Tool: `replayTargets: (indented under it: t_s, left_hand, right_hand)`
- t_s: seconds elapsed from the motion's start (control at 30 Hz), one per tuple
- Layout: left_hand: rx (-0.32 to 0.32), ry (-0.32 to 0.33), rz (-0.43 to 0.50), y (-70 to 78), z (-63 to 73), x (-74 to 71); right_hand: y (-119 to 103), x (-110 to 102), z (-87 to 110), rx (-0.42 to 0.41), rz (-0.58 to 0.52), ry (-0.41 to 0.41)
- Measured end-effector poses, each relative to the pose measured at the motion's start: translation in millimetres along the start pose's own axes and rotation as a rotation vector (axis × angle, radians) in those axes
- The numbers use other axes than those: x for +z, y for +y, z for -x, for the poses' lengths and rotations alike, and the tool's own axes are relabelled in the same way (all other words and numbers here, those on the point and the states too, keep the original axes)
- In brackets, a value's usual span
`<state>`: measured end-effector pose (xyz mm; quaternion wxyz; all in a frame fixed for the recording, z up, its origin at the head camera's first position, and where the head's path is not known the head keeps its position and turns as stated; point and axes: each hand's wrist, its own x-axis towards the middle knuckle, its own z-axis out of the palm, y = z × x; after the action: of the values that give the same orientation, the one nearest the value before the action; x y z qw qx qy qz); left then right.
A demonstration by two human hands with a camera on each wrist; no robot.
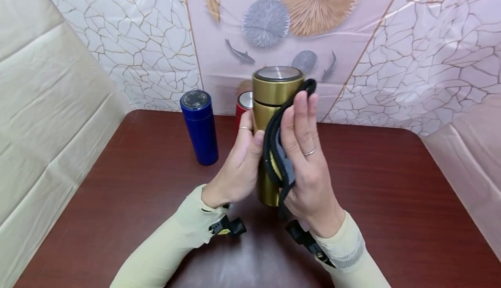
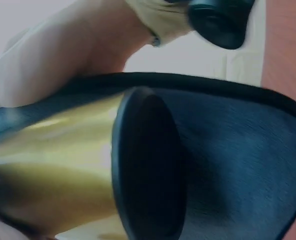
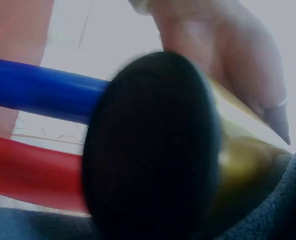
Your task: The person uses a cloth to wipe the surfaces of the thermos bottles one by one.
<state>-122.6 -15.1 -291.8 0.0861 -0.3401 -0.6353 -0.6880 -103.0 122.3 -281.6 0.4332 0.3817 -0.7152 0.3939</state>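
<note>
A gold vacuum flask (image 1: 278, 91) with a silver-topped lid stands upright in front of me, held up off the table. My left hand (image 1: 236, 170) grips its side, thumb toward me. Against the flask's right side, my right hand (image 1: 309, 162) presses a grey cloth (image 1: 286, 162) with black edging, its visible fingers straight and pointing up; the thumb is hidden. In the left wrist view, the flask's dark base (image 2: 150, 165) appears before the spread cloth (image 2: 238, 150). From the right wrist, the same base (image 3: 153, 150) fills the middle.
Left of the hands, a blue flask (image 1: 202, 135) stands on the dark red-brown table (image 1: 391, 192). A red flask (image 1: 239, 113) stands behind the gold one, mostly hidden. Patterned sheeting (image 1: 148, 40) rises behind the table, with pale covering (image 1: 47, 118) at the sides.
</note>
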Motion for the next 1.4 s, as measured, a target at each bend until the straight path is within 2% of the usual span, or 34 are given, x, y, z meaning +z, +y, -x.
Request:
replayTargets:
  t_s: [0.17, 0.33, 0.43, 0.57, 0.63, 0.7, 0.8, 0.93, 1.03, 1.13, 1.27, 1.4]
  left_hand:
    - [0.027, 0.157, 0.027, 5.0, -2.7, -13.7]
    - [0.081, 0.358, 0.053, 18.1, -9.2, -35.4]
    - [0.111, 0.465, 0.139, 27.1, -12.6, -47.8]
    - [0.146, 0.535, 0.271, 35.1, -15.0, -59.1]
    - [0.144, 0.540, 0.271, 36.6, -15.3, -60.8]
    - [0.138, 0.518, 0.219, 35.8, -15.2, -60.9]
    - [0.093, 0.467, 0.096, 31.0, -13.3, -58.0]
    - [0.024, 0.329, 0.002, 19.4, -11.3, -45.9]
    - [-0.023, 0.199, -0.063, 8.7, -10.4, -32.2]
    - [-0.051, 0.086, -0.149, -1.4, -7.4, -20.4]
    - [-0.060, -0.033, -0.194, -9.5, -4.2, -8.2]
    - [-0.067, -0.099, -0.215, -12.2, -1.4, -0.5]
  right_hand:
    - [3, 14, 8.6, -0.084, 0.051, -0.090]
    - [4, 25, 17.8, -0.159, 0.099, -0.238]
    - [5, 30, 22.1, -0.192, 0.114, -0.328]
    - [3, 36, 25.5, -0.211, 0.117, -0.394]
    - [3, 37, 26.9, -0.204, 0.119, -0.409]
    - [3, 37, 28.0, -0.187, 0.121, -0.415]
    - [6, 37, 29.3, -0.137, 0.114, -0.391]
    - [8, 34, 26.2, -0.079, 0.086, -0.284]
    - [9, 27, 20.4, -0.062, 0.076, -0.187]
    - [11, 19, 14.4, -0.033, 0.058, -0.111]
    - [15, 7, 7.6, 0.036, 0.028, -0.047]
    - [16, -2, 2.9, 0.076, -0.003, 0.000]
